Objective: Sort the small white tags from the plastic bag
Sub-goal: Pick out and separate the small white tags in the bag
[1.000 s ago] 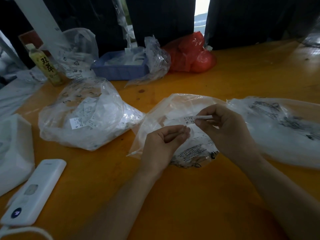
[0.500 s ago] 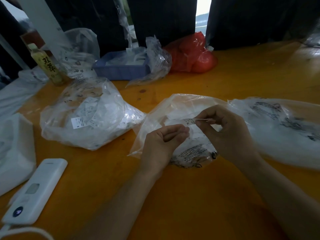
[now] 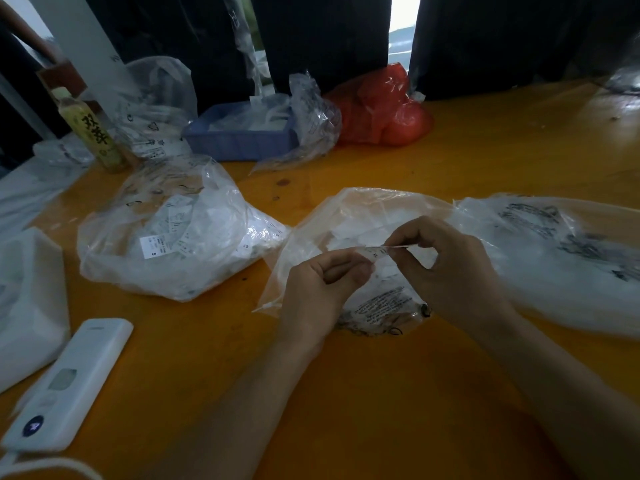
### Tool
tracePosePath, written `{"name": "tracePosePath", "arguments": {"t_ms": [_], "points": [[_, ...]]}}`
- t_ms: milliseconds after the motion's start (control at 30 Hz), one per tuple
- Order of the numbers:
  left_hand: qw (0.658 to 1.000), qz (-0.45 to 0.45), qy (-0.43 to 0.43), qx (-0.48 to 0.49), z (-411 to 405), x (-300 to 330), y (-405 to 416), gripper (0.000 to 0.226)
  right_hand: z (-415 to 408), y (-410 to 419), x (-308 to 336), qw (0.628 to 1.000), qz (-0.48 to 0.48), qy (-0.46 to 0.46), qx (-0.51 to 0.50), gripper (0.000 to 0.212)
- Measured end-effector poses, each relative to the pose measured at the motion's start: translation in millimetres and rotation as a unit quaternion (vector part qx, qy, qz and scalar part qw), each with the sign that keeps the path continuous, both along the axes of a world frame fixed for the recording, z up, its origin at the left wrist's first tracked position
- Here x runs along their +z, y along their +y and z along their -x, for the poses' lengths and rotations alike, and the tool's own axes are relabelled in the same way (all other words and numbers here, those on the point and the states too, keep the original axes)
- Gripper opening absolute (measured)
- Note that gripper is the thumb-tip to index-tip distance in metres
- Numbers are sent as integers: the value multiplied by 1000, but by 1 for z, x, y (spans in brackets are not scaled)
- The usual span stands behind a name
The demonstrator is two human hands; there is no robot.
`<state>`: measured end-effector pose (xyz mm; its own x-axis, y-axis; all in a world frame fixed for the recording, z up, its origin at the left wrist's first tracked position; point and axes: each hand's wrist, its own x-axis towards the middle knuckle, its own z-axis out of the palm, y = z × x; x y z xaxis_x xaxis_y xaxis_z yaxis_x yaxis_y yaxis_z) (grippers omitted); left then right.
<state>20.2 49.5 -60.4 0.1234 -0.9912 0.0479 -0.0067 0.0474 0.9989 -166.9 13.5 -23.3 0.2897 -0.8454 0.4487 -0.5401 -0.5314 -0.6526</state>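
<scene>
Both hands hover over a clear plastic bag (image 3: 349, 216) of white tags at the middle of the orange table (image 3: 381, 393). My right hand (image 3: 450, 268) pinches a small white tag (image 3: 388, 250) printed with black letters, held edge-on between thumb and forefinger. My left hand (image 3: 322, 289) is curled, its fingertips pinching the tag's left end. A second clear bag (image 3: 173, 230) full of white tags lies to the left, and a third clear bag (image 3: 568, 258) lies to the right.
At the back stand a blue tray (image 3: 239, 140) with plastic in it, a red plastic bag (image 3: 384, 105) and a drink bottle (image 3: 90, 129). A white device (image 3: 69, 386) with a cable lies front left, beside a white box (image 3: 27, 306).
The tag in my right hand has turned from flat to edge-on and dropped slightly toward my left hand, whose fingertips now meet it. The bags have not moved.
</scene>
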Motion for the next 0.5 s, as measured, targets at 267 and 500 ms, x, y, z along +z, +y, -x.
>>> {"name": "tracePosePath", "arguments": {"t_ms": [267, 500], "points": [[999, -10, 34, 14, 2, 7, 2, 21, -1, -3, 0, 998, 0, 66, 5, 24], [998, -22, 50, 17, 3, 9, 2, 21, -2, -1, -4, 999, -45, 20, -8, 27]]}}
